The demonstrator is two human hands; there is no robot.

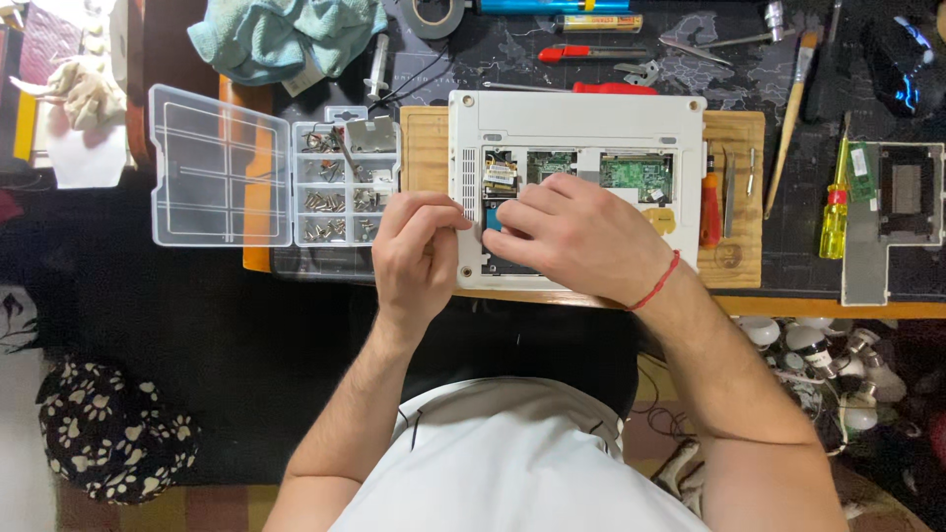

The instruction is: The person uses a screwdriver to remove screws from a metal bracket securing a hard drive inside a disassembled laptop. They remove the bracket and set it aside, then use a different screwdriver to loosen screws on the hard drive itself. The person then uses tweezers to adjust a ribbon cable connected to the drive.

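White laptop (576,118): right hand (581,236) fingers flat inside; left hand (419,251) fingers pinched at edge.

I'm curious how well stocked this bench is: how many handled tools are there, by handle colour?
Red-handled tools: 3
Yellow-handled screwdriver: 1
Wooden-handled brush: 1
Total: 5

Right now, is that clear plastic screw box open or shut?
Open: the clear box has its lid swung flat to the left, screws exposed.

screw organiser (345,187) crowding laptop's (576,118) left, red screwdriver (710,207) blocking right, near edge open
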